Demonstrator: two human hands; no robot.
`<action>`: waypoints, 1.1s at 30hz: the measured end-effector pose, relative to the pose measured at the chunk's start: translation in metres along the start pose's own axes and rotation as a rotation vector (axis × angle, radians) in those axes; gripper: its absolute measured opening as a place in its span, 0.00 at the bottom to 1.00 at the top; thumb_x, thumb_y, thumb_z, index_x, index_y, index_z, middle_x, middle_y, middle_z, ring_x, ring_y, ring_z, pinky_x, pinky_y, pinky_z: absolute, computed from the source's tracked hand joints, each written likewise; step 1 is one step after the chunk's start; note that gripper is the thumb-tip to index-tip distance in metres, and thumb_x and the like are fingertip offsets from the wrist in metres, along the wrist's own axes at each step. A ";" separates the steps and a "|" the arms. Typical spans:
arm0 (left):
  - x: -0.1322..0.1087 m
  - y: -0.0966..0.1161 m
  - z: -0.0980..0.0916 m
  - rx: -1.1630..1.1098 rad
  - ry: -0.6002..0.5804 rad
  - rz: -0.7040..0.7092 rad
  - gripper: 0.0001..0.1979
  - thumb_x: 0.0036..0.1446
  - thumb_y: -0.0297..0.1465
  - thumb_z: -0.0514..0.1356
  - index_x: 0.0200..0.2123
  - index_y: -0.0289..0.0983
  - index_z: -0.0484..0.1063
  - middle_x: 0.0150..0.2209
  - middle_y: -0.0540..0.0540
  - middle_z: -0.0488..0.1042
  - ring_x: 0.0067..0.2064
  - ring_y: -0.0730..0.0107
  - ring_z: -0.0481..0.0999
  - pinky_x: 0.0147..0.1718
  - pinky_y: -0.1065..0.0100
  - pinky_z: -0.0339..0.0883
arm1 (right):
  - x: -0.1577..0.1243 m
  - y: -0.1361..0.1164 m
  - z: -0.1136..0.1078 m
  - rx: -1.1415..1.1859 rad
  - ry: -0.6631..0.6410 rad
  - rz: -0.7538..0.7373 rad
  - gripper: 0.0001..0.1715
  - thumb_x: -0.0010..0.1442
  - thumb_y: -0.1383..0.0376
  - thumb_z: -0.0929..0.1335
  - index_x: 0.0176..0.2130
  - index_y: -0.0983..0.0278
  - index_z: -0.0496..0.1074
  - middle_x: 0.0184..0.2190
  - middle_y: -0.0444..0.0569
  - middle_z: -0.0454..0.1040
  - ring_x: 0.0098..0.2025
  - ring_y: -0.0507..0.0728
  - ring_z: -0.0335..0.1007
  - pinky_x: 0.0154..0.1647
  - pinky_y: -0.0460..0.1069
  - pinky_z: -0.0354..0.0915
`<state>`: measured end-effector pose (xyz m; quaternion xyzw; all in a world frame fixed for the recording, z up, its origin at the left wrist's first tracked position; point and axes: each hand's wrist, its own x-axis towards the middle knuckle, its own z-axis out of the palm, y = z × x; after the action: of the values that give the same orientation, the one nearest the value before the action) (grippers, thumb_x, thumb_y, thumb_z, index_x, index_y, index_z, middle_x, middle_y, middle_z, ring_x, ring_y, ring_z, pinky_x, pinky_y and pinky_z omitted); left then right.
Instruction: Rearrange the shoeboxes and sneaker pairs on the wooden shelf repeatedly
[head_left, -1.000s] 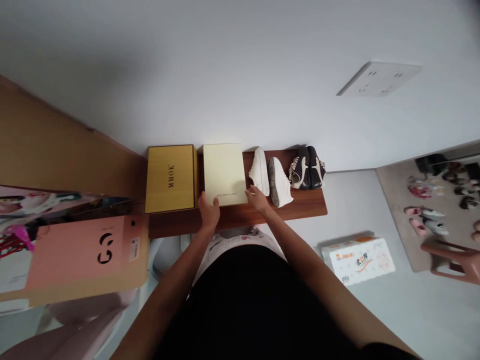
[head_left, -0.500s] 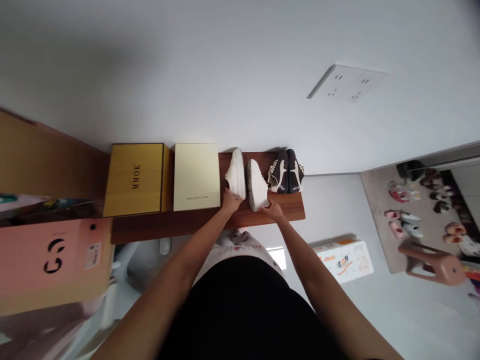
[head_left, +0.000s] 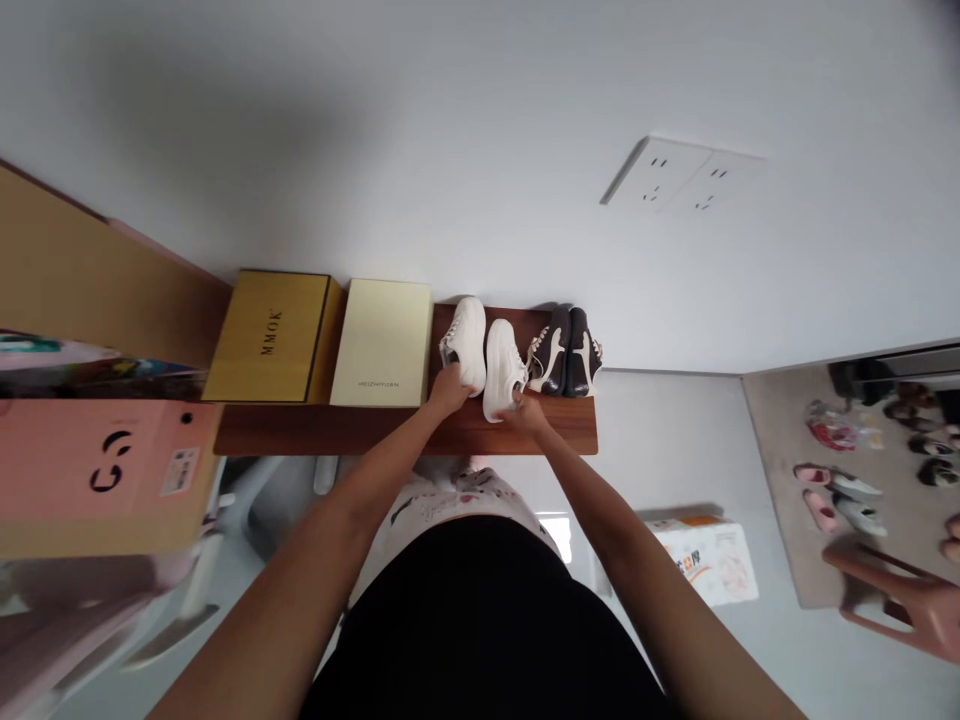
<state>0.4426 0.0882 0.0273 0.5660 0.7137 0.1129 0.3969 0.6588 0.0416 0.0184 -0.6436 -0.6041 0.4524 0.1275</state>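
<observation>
Two white sneakers are on the dark wooden shelf (head_left: 390, 432), toes to the wall. My left hand (head_left: 451, 388) is closed on the heel end of the left white sneaker (head_left: 468, 340). The right white sneaker (head_left: 501, 365) sits a little nearer to me, its heel gripped by my right hand (head_left: 523, 410). Fingers partly hide both heels. Just right of them stands a pair of dark brown and cream sneakers (head_left: 568, 350), side by side. A cream box (head_left: 384, 340) lies left of the white pair.
A gold box (head_left: 271, 335) stands at the shelf's left, beside a pink carton (head_left: 71, 465). Wall sockets (head_left: 686, 175) are up on the right. On the floor lie a white package (head_left: 709, 560), a pinkish stool (head_left: 896, 605) and several shoes on a mat (head_left: 787, 510).
Both white sneakers have tipped in my hands, so more of their uppers and laces shows. The view has shifted slightly; the boxes and the brown pair keep their places on the shelf.
</observation>
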 end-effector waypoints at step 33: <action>0.008 0.012 0.024 0.553 0.007 0.184 0.21 0.69 0.22 0.45 0.56 0.26 0.73 0.52 0.28 0.78 0.57 0.46 0.78 0.60 0.54 0.67 | 0.061 -0.060 0.008 -0.826 -0.185 -0.181 0.16 0.71 0.61 0.68 0.54 0.66 0.76 0.51 0.64 0.81 0.54 0.66 0.78 0.57 0.55 0.70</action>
<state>0.4674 0.0930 0.0155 0.7146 0.6645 -0.0484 0.2132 0.6050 0.1074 0.0300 -0.5419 -0.7971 0.2156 -0.1563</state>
